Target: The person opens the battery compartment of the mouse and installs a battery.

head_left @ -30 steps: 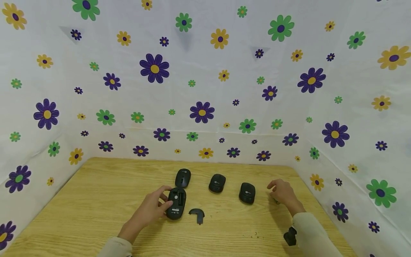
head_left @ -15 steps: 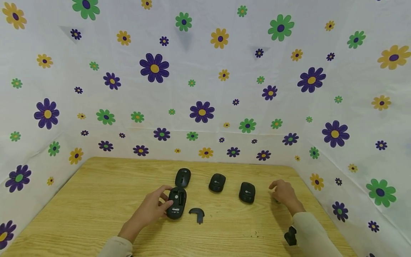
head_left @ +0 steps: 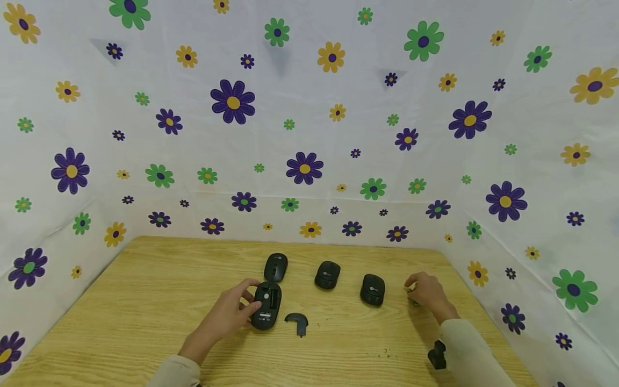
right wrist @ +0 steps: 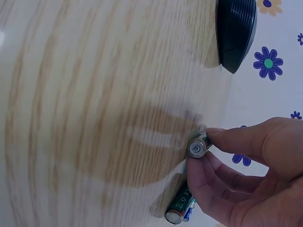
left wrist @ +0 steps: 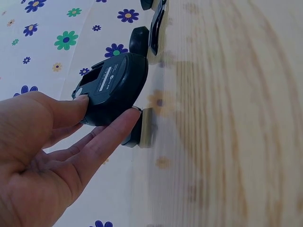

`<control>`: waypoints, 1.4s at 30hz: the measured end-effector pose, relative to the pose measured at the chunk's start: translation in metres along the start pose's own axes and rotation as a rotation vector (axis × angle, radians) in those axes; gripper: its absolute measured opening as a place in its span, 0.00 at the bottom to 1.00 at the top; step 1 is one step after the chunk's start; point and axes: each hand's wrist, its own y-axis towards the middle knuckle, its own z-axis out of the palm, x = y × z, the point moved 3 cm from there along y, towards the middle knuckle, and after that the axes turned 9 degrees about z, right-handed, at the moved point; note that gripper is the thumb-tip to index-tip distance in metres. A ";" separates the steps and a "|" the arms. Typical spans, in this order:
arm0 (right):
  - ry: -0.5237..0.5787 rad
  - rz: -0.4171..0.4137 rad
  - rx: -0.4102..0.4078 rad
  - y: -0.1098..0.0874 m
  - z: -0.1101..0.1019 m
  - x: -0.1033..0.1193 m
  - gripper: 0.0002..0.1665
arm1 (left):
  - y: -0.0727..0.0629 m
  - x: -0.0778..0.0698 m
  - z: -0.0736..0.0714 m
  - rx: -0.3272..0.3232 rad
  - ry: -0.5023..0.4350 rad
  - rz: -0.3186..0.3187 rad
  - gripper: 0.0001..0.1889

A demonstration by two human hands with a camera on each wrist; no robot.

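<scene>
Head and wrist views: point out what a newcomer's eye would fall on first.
Probably the flowered backdrop first, its purple, green and yellow blooms rising behind and beside the wooden table. Next, likely, the upturned black mouse in the left hand, its underside open, left of a loose cover. Then, toward the table's right, the right hand pinches a battery, its end showing in the right wrist view.

Smooth dark plastic is seen on the upturned mouse; another mouse is ribbed along its side. Bare metal is shown at the end of the battery. The bench is faced with glossy, reflective wood grain. Matt cloth is seen on the sleeves.
</scene>
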 end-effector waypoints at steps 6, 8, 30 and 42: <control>0.001 0.010 0.020 0.002 0.001 0.000 0.14 | 0.001 0.001 0.001 -0.001 0.006 0.001 0.23; 0.000 0.016 0.031 0.003 0.001 0.000 0.14 | 0.001 0.001 0.001 -0.004 0.009 0.002 0.23; 0.131 0.058 0.104 -0.002 -0.011 -0.002 0.19 | -0.001 -0.004 0.001 -0.005 -0.004 -0.006 0.22; 0.316 0.047 0.128 -0.018 -0.018 0.033 0.18 | 0.001 -0.004 0.005 0.005 -0.001 -0.016 0.23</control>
